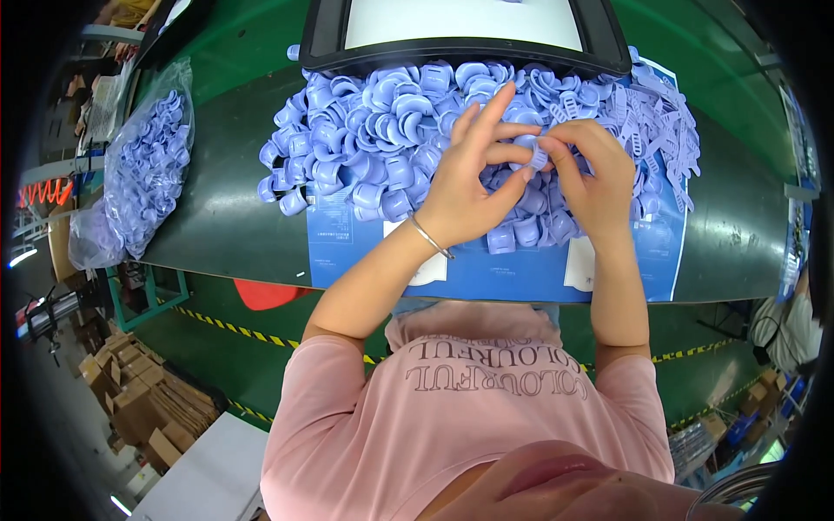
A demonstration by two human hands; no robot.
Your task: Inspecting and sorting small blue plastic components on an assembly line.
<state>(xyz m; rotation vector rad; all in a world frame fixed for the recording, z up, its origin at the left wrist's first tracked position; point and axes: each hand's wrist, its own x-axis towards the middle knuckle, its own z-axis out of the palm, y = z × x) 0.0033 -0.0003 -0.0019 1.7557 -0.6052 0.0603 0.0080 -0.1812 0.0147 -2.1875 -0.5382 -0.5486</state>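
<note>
Pinching a little purple piece (538, 157) between them, the left hand (465, 186) and right hand (599, 171) could drop it into that messy pile (387, 117) if either slips.

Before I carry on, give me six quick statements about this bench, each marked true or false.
1. The left hand and right hand meet at a small lavender piece. True.
2. The metal bracelet is on the right wrist. False: it is on the left wrist.
3. The clear bag of lavender parts lies right of the main pile. False: it lies to the left.
4. Flat slotted strips are heaped at the pile's right side. True.
5. The black-rimmed tray is on the far side of the pile. True.
6. The sheet under the pile is mainly red. False: it is mainly blue.
</note>
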